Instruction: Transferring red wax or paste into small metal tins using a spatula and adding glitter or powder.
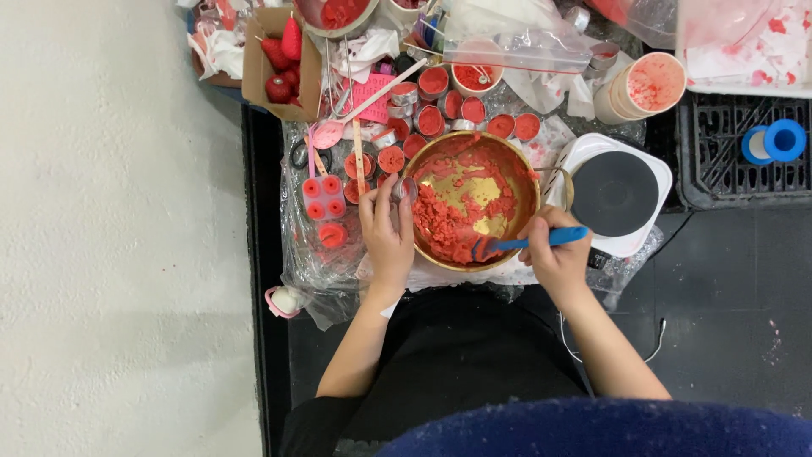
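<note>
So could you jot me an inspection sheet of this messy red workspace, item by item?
Surface: black table under crinkled clear plastic sheet.
Job's things: gold bowl of red crumbly wax; blue spatula with its tip in the wax; small tin at the bowl's left rim.
Clutter: filled red tins, red mould, pink spoon, cardboard box, paper cup, hot plate, blue tape roll.
Grips: left hand holds the tin; right hand holds the spatula.
Cables: white cable below the hot plate.
Surroundings: pale floor, black crate.
</note>
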